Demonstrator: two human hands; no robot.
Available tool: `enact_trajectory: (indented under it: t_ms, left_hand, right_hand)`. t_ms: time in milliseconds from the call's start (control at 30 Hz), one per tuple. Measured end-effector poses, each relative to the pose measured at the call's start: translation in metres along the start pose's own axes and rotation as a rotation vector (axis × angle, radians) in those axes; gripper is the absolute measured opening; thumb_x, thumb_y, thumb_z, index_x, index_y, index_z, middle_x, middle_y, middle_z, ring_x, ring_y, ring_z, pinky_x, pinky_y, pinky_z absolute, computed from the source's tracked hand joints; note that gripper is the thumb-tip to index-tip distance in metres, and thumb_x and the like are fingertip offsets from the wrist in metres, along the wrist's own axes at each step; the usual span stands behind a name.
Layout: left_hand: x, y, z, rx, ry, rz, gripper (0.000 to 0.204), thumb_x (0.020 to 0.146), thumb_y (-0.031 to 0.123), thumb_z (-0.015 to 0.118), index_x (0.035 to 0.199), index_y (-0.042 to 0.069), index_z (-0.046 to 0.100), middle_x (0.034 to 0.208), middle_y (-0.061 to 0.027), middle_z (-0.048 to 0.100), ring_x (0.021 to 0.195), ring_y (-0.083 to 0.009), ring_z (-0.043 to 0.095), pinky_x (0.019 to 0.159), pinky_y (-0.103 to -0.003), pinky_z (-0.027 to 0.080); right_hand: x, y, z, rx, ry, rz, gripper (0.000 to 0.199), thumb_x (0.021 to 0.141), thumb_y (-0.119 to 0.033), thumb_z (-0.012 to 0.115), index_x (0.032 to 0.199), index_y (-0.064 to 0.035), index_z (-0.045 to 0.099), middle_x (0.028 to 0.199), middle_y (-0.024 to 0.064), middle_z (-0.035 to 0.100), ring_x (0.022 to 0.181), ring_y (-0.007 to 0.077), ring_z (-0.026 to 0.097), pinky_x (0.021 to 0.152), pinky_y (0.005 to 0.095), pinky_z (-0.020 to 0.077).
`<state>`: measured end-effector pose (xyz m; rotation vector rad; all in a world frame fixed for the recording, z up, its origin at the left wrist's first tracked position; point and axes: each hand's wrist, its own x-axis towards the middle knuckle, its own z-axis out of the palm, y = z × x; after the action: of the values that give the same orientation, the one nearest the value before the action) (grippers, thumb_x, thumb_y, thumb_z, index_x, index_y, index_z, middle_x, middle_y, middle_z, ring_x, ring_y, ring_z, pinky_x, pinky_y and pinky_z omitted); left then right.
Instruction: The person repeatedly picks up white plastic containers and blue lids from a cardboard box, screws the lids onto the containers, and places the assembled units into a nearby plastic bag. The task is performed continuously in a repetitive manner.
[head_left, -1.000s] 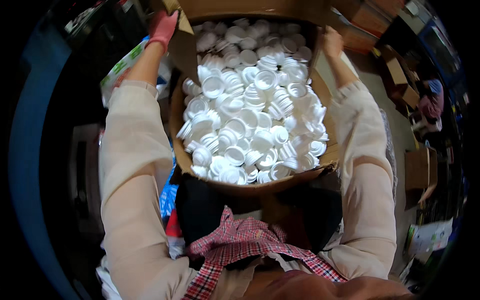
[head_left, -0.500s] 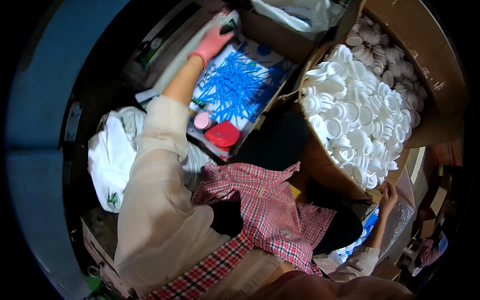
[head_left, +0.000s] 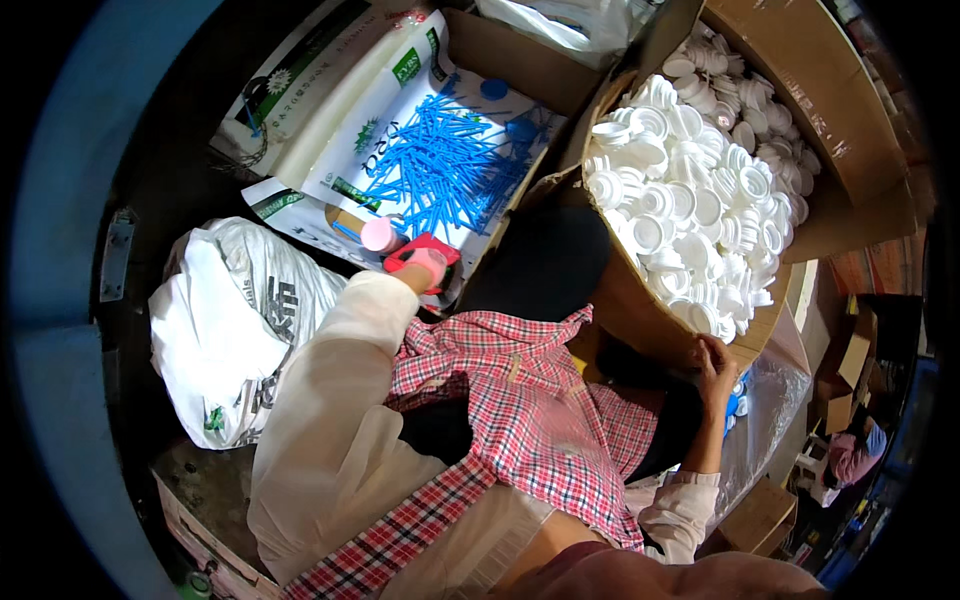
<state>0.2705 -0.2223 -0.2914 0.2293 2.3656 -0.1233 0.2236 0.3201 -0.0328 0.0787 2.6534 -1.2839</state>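
Leftmost, white sack (head_left: 235, 320): one, crumpled, just beside the left sleeve.
Flat box of sticks (head_left: 440, 150): one shallow carton lined with printed white sheet, heaped with thin blue plastic sticks (head_left: 445, 165), too many and too tangled to count; two blue round caps near its far edge.
Pink cap (head_left: 380, 236): one, resting at the near edge of the flat box, just beside the left hand.
Left hand (head_left: 425, 265): in a pink-and-red glove, down at the near rim of the flat box, fingers curled; cannot tell whether anything is pinched inside.
Carton of white caps (head_left: 610, 300): one large brown box, tilted, resting against the lap, flaps open.
White caps (head_left: 690, 190): heaped to the brim, far beyond counting, some lying on the far flap.
Right hand (head_left: 712, 362): bare, fingers hooked under the carton's lower near edge, gripping cardboard and bearing its weight.
Clear plastic bag (head_left: 775, 400): one, just right of that hand, blue pieces showing through.
Risk, judged: only one hand under a tilted, brim-full carton; a slip or sagging cardboard likely spills caps over the low rim.
Second risk, judged: left sleeve sweeping the pink cap or sticks off the flat box.
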Motion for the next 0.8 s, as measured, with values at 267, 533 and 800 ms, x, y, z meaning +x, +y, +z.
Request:
enact_trajectory:
  t_ms: [267,533,800]
  left_hand:
    - [-0.068,-0.048,-0.082,-0.599,0.148,-0.363,0.037,0.087,0.023,0.042,0.109,0.002,0.062,0.115,-0.0233,0.062,0.111,-0.0366,0.058,0.093,-0.045,0.045]
    - [-0.125,-0.058,-0.092,-1.083,0.923,-0.32,0.035,0.089,0.025,0.055,0.115,0.003,0.059,0.108,-0.0245,0.062,0.106,-0.043,0.055,0.091,-0.046,0.043]
    - [-0.195,0.05,-0.165,-1.454,1.259,-0.138,0.026,0.094,0.017,0.057,0.11,-0.003,0.058,0.094,-0.0183,0.065,0.082,-0.029,0.06,0.076,-0.037,0.046]
  right_hand:
    - [-0.011,-0.006,0.026,0.124,-0.012,-0.069,0.017,0.093,-0.006,0.06,0.104,0.0043,0.065,0.094,0.0054,0.065,0.086,0.0133,0.062,0.076,0.0247,0.0501]
    - [-0.023,-0.197,0.15,0.105,-0.352,-0.616,0.023,0.086,0.003,0.059,0.109,-0.0006,0.063,0.107,0.0153,0.064,0.099,0.0312,0.064,0.086,0.0336,0.0496]
    - [0.004,-0.255,0.234,-0.082,0.064,-1.001,0.032,0.081,0.005,0.06,0.113,0.0043,0.058,0.117,0.0205,0.059,0.107,0.0377,0.057,0.09,0.0388,0.0488]
